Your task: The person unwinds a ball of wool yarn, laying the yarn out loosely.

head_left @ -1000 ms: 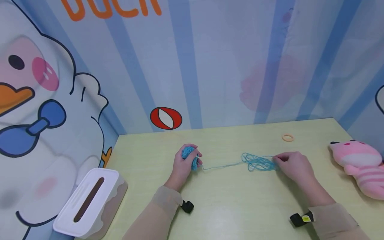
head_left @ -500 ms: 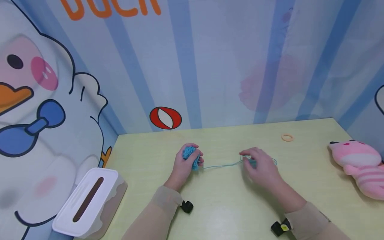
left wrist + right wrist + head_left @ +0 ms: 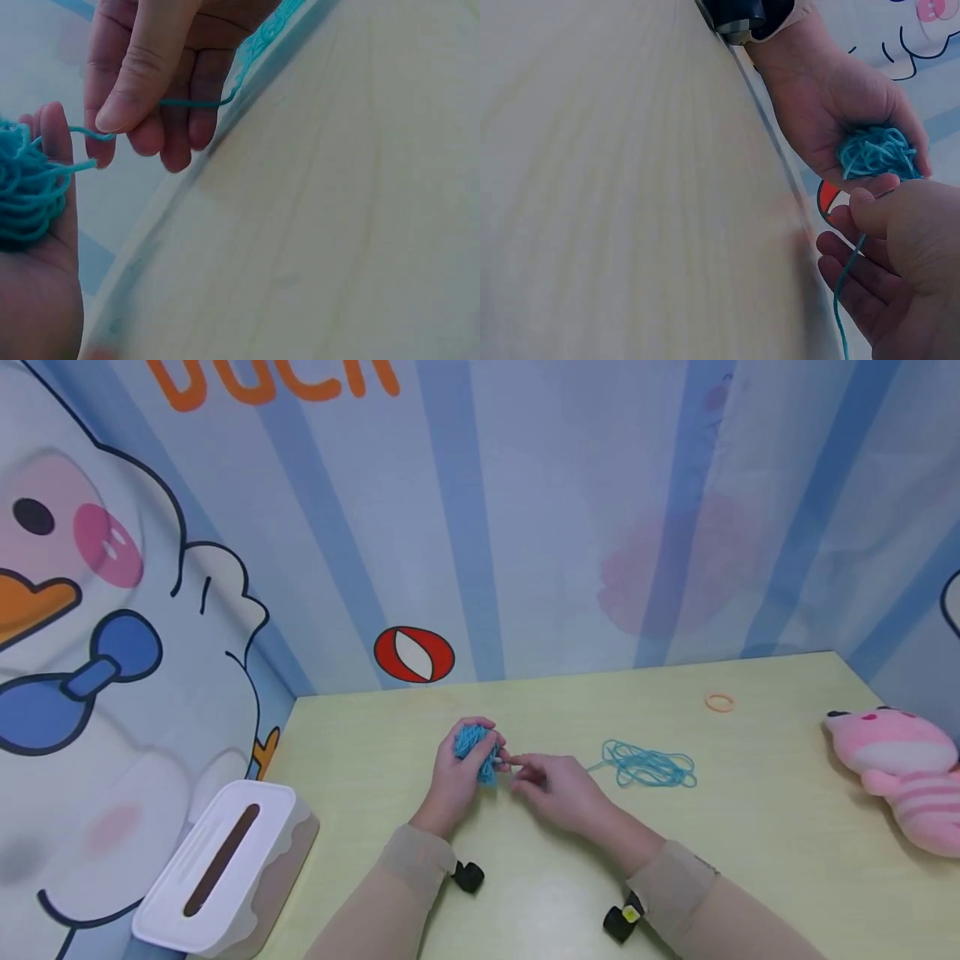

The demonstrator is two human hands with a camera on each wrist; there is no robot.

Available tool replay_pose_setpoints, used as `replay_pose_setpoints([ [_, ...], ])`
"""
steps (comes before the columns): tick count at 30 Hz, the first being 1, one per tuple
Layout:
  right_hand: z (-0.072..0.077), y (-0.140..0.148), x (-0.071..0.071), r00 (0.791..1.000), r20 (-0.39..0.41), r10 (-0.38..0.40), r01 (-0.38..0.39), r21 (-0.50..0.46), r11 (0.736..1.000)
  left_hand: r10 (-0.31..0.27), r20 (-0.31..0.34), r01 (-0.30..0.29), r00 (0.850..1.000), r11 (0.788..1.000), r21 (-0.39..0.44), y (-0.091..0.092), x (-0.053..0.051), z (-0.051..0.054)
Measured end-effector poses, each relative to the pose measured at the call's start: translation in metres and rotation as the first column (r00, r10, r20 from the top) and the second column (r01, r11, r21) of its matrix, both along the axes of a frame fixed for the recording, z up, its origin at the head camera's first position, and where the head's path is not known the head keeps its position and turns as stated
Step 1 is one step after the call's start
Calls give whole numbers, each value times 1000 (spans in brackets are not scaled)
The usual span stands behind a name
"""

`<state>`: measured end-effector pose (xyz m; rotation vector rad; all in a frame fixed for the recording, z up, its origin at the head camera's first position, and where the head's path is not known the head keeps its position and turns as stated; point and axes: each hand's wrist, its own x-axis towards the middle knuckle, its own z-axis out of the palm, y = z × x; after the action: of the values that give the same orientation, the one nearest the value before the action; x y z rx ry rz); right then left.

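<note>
Turquoise yarn ball sits in the left hand, fingers curled round it, while the right hand pinches the yarn strand just beside it. The loose coil on the table could knot if a hard pull cinches its overlapping loops.

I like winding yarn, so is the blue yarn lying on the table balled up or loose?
Loose: the blue yarn lies on the table in spread, overlapping loops.
</note>
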<state>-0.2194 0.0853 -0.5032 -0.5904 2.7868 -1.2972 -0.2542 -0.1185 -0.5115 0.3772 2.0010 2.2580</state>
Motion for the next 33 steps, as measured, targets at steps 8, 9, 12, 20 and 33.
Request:
replay_pose_setpoints([
  [8,12,19,6,990,-51,-131,128,-54,990,46,-30,-46,999,999,-15,2,0,0],
  [9,15,23,7,988,-45,-145,141,-73,987,41,-15,-41,999,999,-11,2,0,0],
  [12,24,34,9,983,-52,-175,167,-127,978,53,15,-52,998,997,-58,2,-1,-1],
  [20,33,63,9,957,-148,-251,209,-250,945,119,4,-116,993,974,-196,1,-4,-7],
  [33,36,113,15,896,-177,-407,363,-237,901,153,7,-150,988,975,-164,2,-6,-8],
])
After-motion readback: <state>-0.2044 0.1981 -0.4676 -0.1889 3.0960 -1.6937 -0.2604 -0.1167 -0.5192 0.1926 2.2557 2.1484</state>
